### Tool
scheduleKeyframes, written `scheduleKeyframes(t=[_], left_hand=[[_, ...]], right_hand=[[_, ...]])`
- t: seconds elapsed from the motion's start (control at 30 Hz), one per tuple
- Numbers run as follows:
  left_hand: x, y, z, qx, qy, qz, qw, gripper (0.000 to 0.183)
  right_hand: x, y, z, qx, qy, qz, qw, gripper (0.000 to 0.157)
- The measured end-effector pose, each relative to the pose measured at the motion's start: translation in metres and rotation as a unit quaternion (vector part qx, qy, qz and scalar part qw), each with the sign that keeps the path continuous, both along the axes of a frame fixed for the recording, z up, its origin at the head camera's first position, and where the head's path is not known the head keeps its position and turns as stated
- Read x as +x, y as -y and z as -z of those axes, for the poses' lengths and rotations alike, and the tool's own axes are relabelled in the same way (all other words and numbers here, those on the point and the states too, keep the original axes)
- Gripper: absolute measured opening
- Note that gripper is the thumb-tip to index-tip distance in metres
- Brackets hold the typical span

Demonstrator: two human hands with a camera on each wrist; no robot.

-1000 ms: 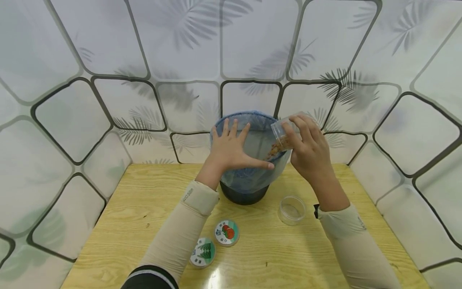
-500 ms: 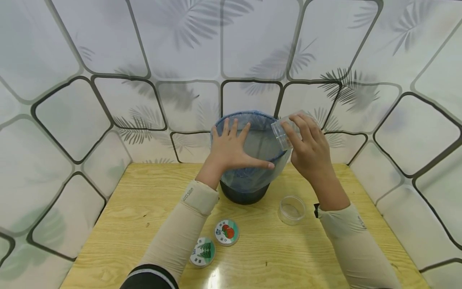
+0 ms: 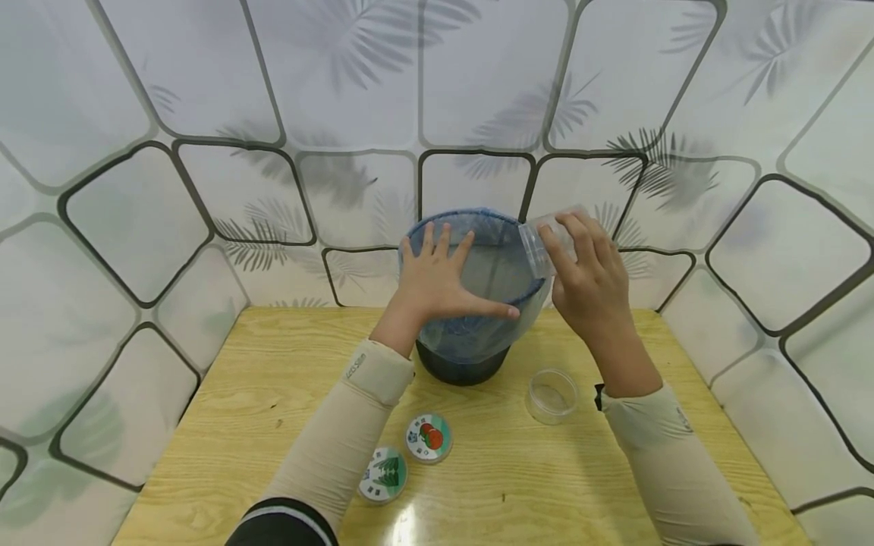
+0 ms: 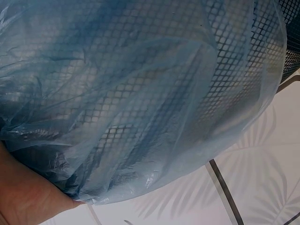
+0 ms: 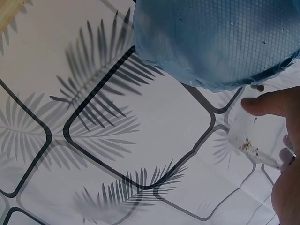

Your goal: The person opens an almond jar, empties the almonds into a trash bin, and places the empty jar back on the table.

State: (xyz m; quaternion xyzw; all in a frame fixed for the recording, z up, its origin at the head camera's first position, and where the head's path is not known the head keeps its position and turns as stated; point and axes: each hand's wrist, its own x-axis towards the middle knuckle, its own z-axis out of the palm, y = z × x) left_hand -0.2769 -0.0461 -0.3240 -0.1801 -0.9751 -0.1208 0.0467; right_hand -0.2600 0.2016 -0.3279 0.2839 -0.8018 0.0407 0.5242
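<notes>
A mesh bin (image 3: 460, 371) lined with a translucent blue bag (image 3: 478, 345) stands toward the back of the table. Over its near left side my left hand (image 3: 433, 288) is spread wide, fingers straight and thumb stretched across the opening. In the left wrist view, part of that hand (image 4: 33, 197) shows against the bag. My right hand (image 3: 590, 277) grips a clear plastic jar (image 3: 537, 250), tilted with its mouth at the bin's right rim. Seen from the right wrist, a few brown crumbs (image 5: 249, 147) cling to the jar.
A second clear round container (image 3: 551, 397) sits right of the bin. Nearer, by my left forearm, lie two round picture-labelled lids, one with red fruit (image 3: 429, 438), one with green leaves (image 3: 384, 475). Patterned walls (image 3: 471, 76) close the back and sides.
Brown pieces were pouring from the jar into the bin a second ago; half a second ago the flow had stopped. The jar has since shifted slightly right. My left hand has stayed in place.
</notes>
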Motion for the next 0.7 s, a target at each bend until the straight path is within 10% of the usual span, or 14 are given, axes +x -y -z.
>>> scheduleKeyframes(t=[0.7], left_hand=[[0.0027, 0.0000, -0.0020, 0.005, 0.005, 0.000, 1.0000, 0.143]], right_hand=[[0.0007, -0.0014, 0.0045, -0.018, -0.002, 0.032, 0.999, 0.060]])
